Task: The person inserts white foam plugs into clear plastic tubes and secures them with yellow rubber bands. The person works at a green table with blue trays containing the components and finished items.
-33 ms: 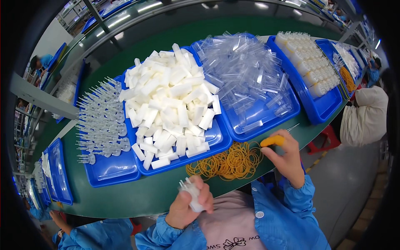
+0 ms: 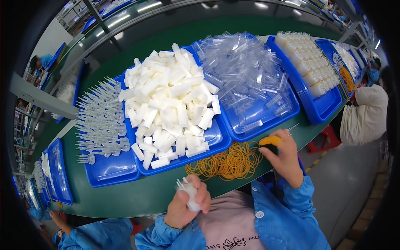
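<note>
My left hand is closed around a small bundle of whitish translucent plastic pieces, with thin tips sticking out at the top. The fingers hide part of the bundle. To the right, my right hand has thumb and index finger apart. A yellow finger cot covers that index fingertip. This fingertip is at the right edge of a heap of tan rubber bands on the green table; whether a band touches it, I cannot tell.
Blue trays hold upright thin-tipped plastic parts, white foam-like blocks, clear tubes and rows of bundled pieces. A thin rod lies by the table's right edge. Co-workers sit nearby, one sleeve at lower left.
My left hand has shifted slightly left and up with the bundle. The right hand's fingers have moved a little, and its index fingertip sits slightly farther left.
</note>
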Demonstrator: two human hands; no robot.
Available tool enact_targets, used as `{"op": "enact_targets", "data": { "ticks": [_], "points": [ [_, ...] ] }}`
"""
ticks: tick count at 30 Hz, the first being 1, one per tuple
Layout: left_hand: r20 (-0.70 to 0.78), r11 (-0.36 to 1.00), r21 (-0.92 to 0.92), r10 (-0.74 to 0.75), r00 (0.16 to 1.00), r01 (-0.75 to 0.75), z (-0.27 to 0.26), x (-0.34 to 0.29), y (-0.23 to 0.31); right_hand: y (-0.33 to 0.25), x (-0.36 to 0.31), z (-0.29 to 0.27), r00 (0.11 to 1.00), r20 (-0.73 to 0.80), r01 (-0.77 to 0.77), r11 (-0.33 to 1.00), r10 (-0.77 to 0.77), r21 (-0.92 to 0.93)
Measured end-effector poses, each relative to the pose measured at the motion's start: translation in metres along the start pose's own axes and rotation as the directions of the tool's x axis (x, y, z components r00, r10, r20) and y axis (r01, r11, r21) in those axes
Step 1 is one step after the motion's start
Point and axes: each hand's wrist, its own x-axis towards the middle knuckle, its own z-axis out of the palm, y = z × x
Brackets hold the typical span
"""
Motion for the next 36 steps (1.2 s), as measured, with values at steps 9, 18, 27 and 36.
{"op": "enact_targets", "data": {
  "ticks": [9,18,27,36],
  "points": [
    [-0.153,0.968,0.245,0.086,0.985,-0.046,0.020,0.005,0.013,0.004,-0.004,0.009,0.987,-0.159,0.013,1.000,-0.013,-0.007],
    [-0.144,0.975,0.211,0.101,0.984,-0.069,0.016,0.005,0.007,0.007,-0.006,0.026,0.985,-0.127,0.101,0.989,-0.115,-0.111],
    [-0.122,0.812,0.581,0.032,0.992,0.046,0.017,0.005,0.002,-0.009,-0.009,0.017,0.945,-0.281,-0.083,0.952,0.169,0.294],
    [-0.021,0.550,0.835,0.068,0.997,-0.019,0.029,0.020,-0.014,-0.069,-0.017,0.029,0.960,-0.040,0.270,0.880,-0.277,0.391]
  ]
}}
